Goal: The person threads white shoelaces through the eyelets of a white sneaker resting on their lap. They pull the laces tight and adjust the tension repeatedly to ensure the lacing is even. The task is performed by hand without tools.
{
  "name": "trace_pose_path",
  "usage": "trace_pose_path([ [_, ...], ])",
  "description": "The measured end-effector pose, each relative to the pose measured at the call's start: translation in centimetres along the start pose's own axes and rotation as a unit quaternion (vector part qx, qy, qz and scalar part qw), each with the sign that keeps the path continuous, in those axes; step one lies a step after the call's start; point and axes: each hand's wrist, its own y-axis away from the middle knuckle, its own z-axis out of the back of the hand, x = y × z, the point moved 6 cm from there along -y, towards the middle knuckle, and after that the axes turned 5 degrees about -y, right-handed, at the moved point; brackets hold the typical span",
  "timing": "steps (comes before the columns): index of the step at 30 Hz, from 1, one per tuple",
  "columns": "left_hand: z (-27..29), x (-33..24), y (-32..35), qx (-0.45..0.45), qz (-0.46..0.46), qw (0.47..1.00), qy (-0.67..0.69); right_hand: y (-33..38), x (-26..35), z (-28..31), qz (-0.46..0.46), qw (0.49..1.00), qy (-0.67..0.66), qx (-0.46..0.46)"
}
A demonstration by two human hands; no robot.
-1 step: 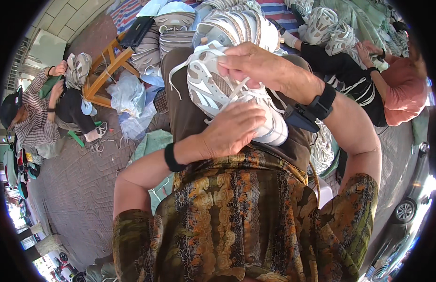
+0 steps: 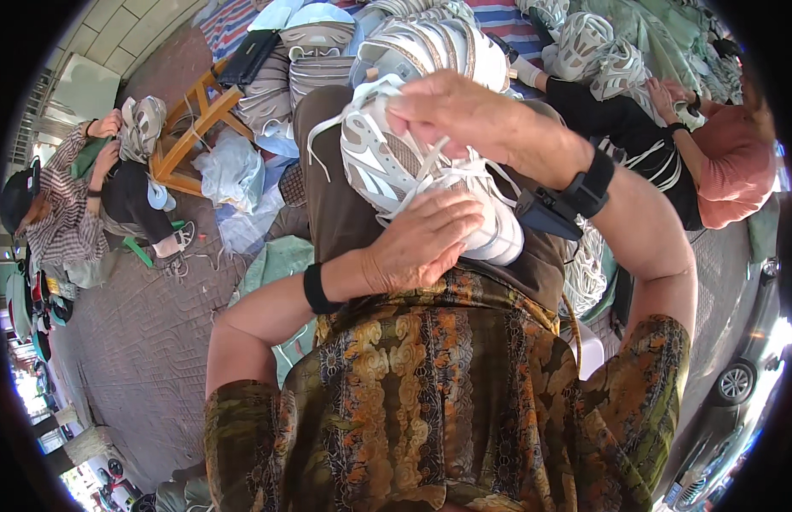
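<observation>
A white and grey-beige sneaker (image 2: 379,162) lies across my lap, its white laces (image 2: 439,175) partly threaded and loose. One lace end (image 2: 317,141) hangs over the shoe's left side. My left hand (image 2: 426,235) is curved over the near part of the sneaker, its fingers close together and gripping it; the thumb is hidden. Above the shoe's far part, my right hand (image 2: 460,115) has its fingers bent together around a white lace, with the fingertips blurred. Striped white material (image 2: 498,235) shows at the shoe's near end.
Stacked sneakers (image 2: 434,51) stand beyond my knees, beside a wooden stool (image 2: 204,128) and plastic bags (image 2: 230,171). A bundle of white laces (image 2: 586,273) sits at my right. Two people work nearby: one in a striped shirt (image 2: 67,213), another in a pink top (image 2: 737,175).
My right hand has shifted slightly up and left, its fingers changing their bend over the laces. My left hand stays nearly in place on the sneaker.
</observation>
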Motion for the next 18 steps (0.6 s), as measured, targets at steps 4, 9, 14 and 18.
trace_pose_path([
  [4, -0.5, 0.4, 0.5, 0.019, 0.009, 0.999, 0.025, -0.4, 6.6, -0.2, 0.232, 0.973, -0.014, -0.002],
  [9, -1.0, 0.2, 0.7, 0.021, 0.006, 0.999, 0.032, 4.2, 12.3, 1.5, 0.296, 0.955, 0.001, 0.027],
  [14, -1.0, 0.1, 0.9, 0.011, 0.023, 0.999, 0.035, 8.0, 10.7, 4.7, 0.214, 0.969, 0.123, -0.017],
  [18, -0.6, -0.2, 0.5, -0.016, 0.01, 0.999, 0.033, 11.4, 9.3, 6.3, 0.161, 0.966, 0.195, -0.053],
])
